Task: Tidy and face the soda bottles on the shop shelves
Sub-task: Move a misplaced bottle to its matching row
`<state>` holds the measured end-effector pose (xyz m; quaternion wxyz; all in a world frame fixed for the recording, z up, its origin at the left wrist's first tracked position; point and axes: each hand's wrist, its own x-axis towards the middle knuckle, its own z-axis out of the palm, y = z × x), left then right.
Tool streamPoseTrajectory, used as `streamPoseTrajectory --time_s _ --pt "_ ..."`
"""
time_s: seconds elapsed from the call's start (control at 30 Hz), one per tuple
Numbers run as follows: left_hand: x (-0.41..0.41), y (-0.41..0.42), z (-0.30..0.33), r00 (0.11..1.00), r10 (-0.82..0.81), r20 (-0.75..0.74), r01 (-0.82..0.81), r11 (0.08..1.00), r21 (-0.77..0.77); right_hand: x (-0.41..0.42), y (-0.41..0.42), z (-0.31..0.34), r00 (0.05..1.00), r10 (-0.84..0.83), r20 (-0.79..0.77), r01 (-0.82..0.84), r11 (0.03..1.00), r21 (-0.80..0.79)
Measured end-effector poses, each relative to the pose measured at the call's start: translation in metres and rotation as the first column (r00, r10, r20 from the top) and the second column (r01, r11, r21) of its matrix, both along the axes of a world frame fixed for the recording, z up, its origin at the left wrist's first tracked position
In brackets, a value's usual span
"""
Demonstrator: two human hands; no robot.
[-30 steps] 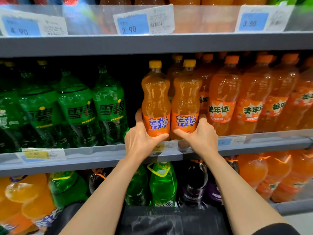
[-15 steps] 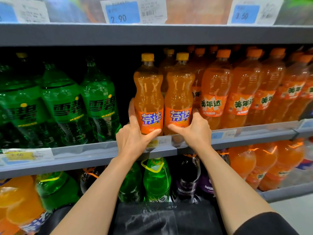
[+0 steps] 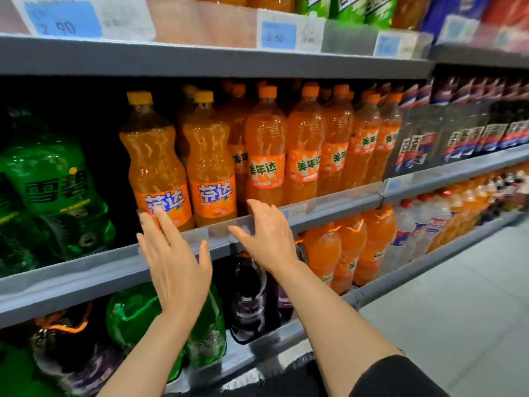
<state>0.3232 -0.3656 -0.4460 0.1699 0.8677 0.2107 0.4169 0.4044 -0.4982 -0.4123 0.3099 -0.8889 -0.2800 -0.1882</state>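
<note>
Two yellow-capped orange soda bottles, the left one (image 3: 156,164) and the right one (image 3: 210,167), upright side by side at the front edge of the middle shelf (image 3: 86,270), long axes vertical, caps up, blue-lettered labels facing the aisle. To their right along the same shelf, a row of orange-capped orange bottles (image 3: 303,144), labels forward, then dark cola bottles (image 3: 463,130) farther right. To the left, large green bottles (image 3: 54,181), with a dark gap between them and the yellow-capped pair. Below, on the lower shelf, green (image 3: 134,316), dark purple (image 3: 249,293) and orange bottles (image 3: 343,247). Above, blue price tags (image 3: 64,20) on the top shelf's rail. Left hand (image 3: 174,262) spread wide, fingers straight, holding nothing, fingertips overlapping the left bottle's label low down; actual contact impossible to tell. Right hand (image 3: 266,233) open and relaxed, holding nothing, just below and right of the right bottle, in front of the shelf's clear rail.
</note>
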Motion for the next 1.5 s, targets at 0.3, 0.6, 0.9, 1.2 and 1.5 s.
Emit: streamPoseTrajectory --time_s 0.3,0.6,0.9,1.2,1.5 --pt "-0.015 -0.017 -0.022 0.921 0.037 -0.387 0.052 0.975 0.217 -0.017 -0.051 -0.025 0.970 0.027 -0.241 -0.130 0.898 -0.421" --pt "-0.095 0.018 -0.004 0.880 -0.109 -0.463 0.116 0.993 -0.012 -0.054 -0.029 -0.020 0.980 0.056 -0.190 -0.105 0.962 -0.254" --pt "-0.213 0.135 0.009 0.970 0.117 -0.215 -0.150 0.978 -0.143 -0.149 0.111 -0.022 0.945 0.326 -0.024 -0.326 0.944 -0.040" --pt "-0.199 0.192 0.019 0.994 0.079 0.074 -0.063 0.980 -0.190 -0.138 0.205 0.012 1.000 0.011 -0.017 -0.009 0.994 0.110" --pt "-0.162 0.198 0.008 0.985 0.153 0.076 -0.148 0.987 -0.066 -0.131 0.247 0.012 0.954 -0.282 -0.097 0.285 0.958 0.014"
